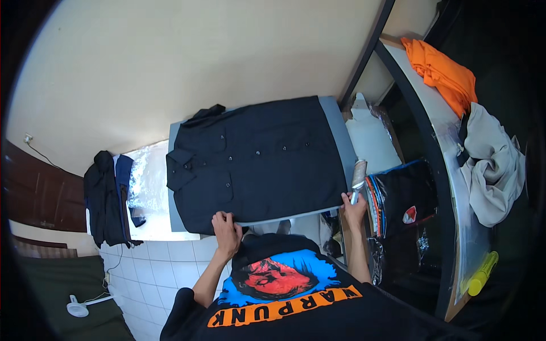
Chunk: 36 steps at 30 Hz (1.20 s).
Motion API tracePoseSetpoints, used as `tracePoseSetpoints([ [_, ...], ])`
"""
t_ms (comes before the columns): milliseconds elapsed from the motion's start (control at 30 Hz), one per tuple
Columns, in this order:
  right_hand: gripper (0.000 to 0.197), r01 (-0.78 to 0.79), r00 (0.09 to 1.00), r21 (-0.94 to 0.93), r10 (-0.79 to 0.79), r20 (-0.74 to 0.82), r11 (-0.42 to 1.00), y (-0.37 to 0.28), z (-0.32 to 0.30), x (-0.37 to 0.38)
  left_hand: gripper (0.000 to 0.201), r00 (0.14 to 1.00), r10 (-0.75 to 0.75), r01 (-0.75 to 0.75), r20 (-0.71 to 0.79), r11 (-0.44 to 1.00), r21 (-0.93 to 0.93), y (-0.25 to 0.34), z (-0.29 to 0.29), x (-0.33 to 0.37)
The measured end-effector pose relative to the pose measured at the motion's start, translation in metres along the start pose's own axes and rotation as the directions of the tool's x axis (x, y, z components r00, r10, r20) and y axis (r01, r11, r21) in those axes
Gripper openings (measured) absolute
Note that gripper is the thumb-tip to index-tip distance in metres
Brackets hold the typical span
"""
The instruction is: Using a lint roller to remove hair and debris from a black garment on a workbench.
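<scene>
A black button-up shirt (273, 176) with a collar and two chest pockets lies spread flat, front up, its collar to the left and its hem to the right. Under it is a grey board (336, 122), showing along the ends. My left hand (227, 234) has its fingers curled over the shirt's near edge, by the sleeve. At the near right corner, my right hand (354, 211) is closed around the handle of a lint roller (359, 173). The roller's head points away from me, just beyond the hem.
Dark clothes (102, 199) hang at the left, beside a shiny plastic-covered surface (151, 176). Folded shirts (401, 199) are stacked at the right. A shelf (441, 136) holds an orange cloth (441, 74), a light grey garment (492, 165) and a yellow bottle-like object (483, 274). A wall rises behind.
</scene>
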State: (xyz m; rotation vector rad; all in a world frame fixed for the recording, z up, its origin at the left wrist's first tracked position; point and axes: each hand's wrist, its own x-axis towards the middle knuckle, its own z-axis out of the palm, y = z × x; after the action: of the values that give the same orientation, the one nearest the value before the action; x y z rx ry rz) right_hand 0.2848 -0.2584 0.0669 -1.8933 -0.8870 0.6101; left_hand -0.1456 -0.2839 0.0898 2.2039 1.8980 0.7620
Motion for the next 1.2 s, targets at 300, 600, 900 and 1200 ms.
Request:
tracePoseSetpoints([
  [300,0.028,-0.182,0.973,0.157,0.155,0.169,0.971,0.010,-0.012,-0.007,0.024,0.993,-0.083,0.083,-0.084,0.997,0.002,0.005,0.012,-0.001],
  [600,0.025,-0.237,0.931,0.248,0.148,0.333,0.939,0.003,-0.016,-0.004,0.017,0.974,-0.035,0.042,-0.224,0.999,0.026,0.021,-0.026,0.034],
  [900,0.028,-0.089,0.983,0.576,-0.020,0.180,0.812,-0.037,-0.023,0.000,0.015,0.968,-0.083,0.082,-0.235,0.997,-0.014,0.020,-0.043,0.047],
  [1200,0.030,-0.169,0.965,0.486,0.042,0.260,0.858,-0.040,-0.030,0.002,0.020,0.981,-0.112,0.105,-0.157,0.993,-0.050,0.014,-0.049,0.042],
])
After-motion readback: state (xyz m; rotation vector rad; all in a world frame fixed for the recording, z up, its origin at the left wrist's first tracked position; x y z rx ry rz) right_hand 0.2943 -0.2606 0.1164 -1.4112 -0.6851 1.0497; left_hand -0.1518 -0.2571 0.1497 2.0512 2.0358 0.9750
